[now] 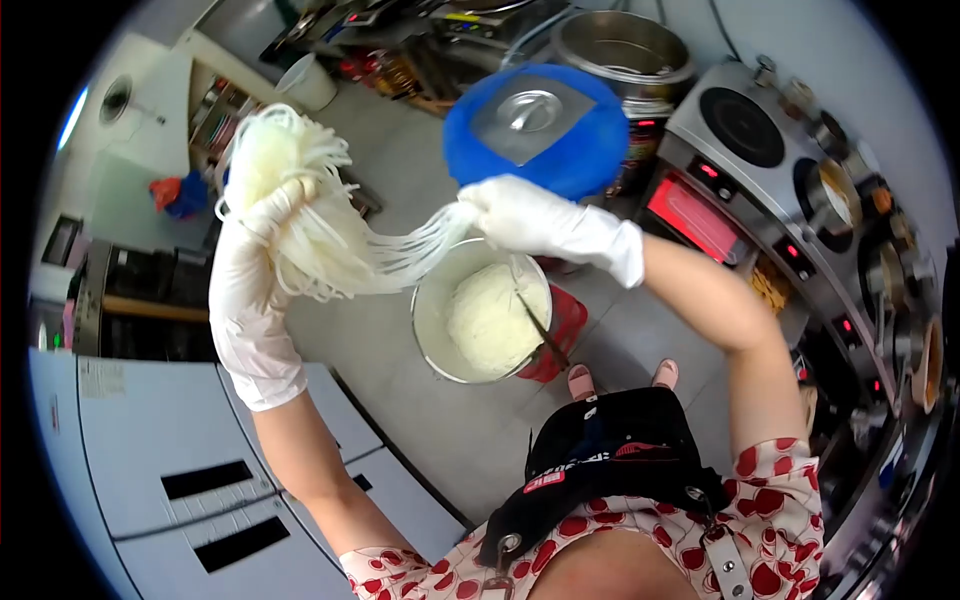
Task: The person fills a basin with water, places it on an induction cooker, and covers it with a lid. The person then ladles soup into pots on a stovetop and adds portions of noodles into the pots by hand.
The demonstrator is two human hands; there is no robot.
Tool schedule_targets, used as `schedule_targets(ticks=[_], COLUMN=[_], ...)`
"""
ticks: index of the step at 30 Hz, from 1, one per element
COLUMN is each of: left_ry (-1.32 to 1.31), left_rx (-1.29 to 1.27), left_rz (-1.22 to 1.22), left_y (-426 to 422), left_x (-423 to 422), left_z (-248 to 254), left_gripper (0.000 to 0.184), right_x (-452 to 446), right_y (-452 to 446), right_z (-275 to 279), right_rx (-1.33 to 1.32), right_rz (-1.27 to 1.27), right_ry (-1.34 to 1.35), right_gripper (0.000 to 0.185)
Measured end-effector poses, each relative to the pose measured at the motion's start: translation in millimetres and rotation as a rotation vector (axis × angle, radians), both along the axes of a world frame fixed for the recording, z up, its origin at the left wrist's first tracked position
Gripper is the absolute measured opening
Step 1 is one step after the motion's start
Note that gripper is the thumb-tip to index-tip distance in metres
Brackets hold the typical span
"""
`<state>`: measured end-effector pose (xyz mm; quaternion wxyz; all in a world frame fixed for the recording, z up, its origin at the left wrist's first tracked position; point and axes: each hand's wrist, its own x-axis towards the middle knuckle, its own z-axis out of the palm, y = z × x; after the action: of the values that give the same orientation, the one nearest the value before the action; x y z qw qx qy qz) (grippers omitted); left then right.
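A large bundle of white noodles (325, 225) hangs over my left hand (265, 235), which wears a white glove and is closed around it. Strands stretch to the right as far as my gloved right hand (520, 215), whose fingers are closed on their end. Below and between the hands stands a round pot (424, 345) holding more pale noodles (490, 320). A dark stick-like utensil (543, 328) leans in it over the right rim. The pot rests on something red (568, 330).
Beyond my right hand is a blue round lid (465, 135) with a metal handle. A steel pot (625, 55) stands behind it. Cookers (740, 125) with pans line the right side. Pale blue cabinets (165, 430) are at lower left, a white bucket (308, 85) at the back.
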<state>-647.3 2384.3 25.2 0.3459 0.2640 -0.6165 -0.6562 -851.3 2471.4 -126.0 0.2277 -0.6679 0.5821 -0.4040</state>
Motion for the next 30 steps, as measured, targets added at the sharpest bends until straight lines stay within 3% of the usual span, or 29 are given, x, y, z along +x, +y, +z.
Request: schedule_targets(ticks=[3,4,9,10,13,17,19,20,24,30], left_ry=[-0.004,0.021,0.033,0.048,0.132,0.189,0.274,0.319,0.381,0.514], left_rx=[-0.008,0.008,0.016,0.082,0.144,0.356,0.285,0.251,0.254,0.201], left_rz=[-0.123,-0.167,-0.490,-0.539,-0.734,-1.123,-1.105,-1.103,-1.368,-1.209], left_y=[36,53,133,149,194,306,374,298,351,434], left_x=[-47,-66,-165,-186,-264,-387,-451,-421,-487,-577], left_z=[2,6,19,20,20,44,50,-1,-5,-16], left_gripper=[0.043,0.043,0.039,0.037,0.034,0.029,0.029,0.029,0.027,0.028], right_x=[-35,-47,-124,-164,-223,-288,-324,-297,-325,-376], right_y=[60,76,188,223,324,455,509,463,513,577], right_z=[91,104,178,202,190,188,182,150,147,150], right_rx=[0.298,0.277,0.098,0.188,-0.179,-0.449,-0.502,-0.503,-0.529,-0.523], right_rz=[-0.008,-0.007,-0.279,0.118,0.324,-0.126,-0.333,-0.408,-0.707,-1.014], right_ry=[-0.316,-0.389,-0.235,-0.411,-0.647,-0.589,-0.526,-0.483,-0.321,-0.154], right_gripper=[0.025,0.022,0.023,0.022,0.033,0.034,0.032,0.031,0.028,0.024])
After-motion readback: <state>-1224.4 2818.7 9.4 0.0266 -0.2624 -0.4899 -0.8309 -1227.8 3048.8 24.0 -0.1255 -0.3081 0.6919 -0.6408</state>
